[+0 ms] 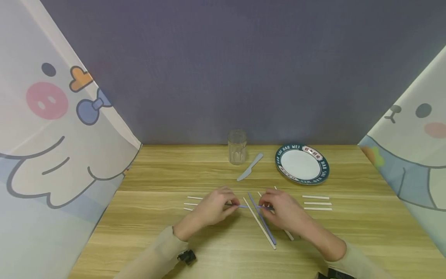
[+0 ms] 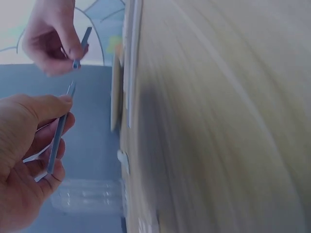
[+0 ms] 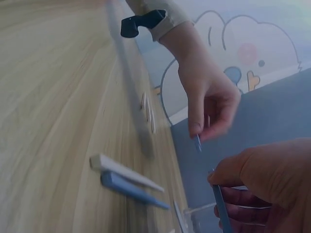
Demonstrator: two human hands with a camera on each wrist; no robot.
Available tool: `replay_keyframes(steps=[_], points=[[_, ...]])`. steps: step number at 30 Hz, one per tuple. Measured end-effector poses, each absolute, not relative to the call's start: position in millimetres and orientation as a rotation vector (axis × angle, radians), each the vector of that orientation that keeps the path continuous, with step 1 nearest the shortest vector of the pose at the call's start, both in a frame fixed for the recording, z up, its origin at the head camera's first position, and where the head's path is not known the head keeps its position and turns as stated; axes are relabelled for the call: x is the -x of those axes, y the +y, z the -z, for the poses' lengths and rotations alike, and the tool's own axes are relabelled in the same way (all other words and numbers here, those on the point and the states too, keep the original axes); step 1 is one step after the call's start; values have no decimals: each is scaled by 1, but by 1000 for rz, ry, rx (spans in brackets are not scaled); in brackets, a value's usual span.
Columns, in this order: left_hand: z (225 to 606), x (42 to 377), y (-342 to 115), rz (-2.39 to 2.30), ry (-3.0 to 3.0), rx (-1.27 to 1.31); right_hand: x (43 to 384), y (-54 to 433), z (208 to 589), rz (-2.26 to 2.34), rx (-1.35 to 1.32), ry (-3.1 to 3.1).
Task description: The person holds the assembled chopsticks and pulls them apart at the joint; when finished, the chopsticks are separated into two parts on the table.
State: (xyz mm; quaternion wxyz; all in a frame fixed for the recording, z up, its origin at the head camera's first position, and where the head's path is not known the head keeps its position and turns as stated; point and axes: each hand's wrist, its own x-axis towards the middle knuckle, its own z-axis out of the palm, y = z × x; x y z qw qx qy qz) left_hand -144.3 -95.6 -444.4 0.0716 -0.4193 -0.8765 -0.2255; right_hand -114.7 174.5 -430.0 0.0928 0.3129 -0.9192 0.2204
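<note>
My left hand (image 1: pixel 217 205) pinches a short, slim blue stick (image 2: pixel 58 133) between thumb and fingers, its tip pointing right. Facing it, my right hand (image 1: pixel 280 205) pinches another short blue stick (image 3: pixel 221 206), its tip pointing left. The two tips are close together, with a small gap between them. Both hands are raised above the wooden table. Beneath the tips, a long blue stick (image 1: pixel 262 219) and a long white stick (image 1: pixel 259 223) lie slanted side by side. Another white stick (image 1: pixel 289 235) is partly hidden under my right hand.
Three short white sticks (image 1: pixel 317 203) lie in a row at the right, and three more white sticks (image 1: pixel 190 204) at the left, partly covered. Farther back stand a clear glass (image 1: pixel 237 149), a pale knife (image 1: pixel 250 167) and a green-rimmed plate (image 1: pixel 300 164). Printed panels flank the table.
</note>
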Motion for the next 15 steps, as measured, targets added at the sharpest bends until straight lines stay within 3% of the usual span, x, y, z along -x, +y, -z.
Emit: replay_keyframes(steps=[15], points=[[462,149,-168,643,-2661,1092,116,232,446,-537,-730,-2793]])
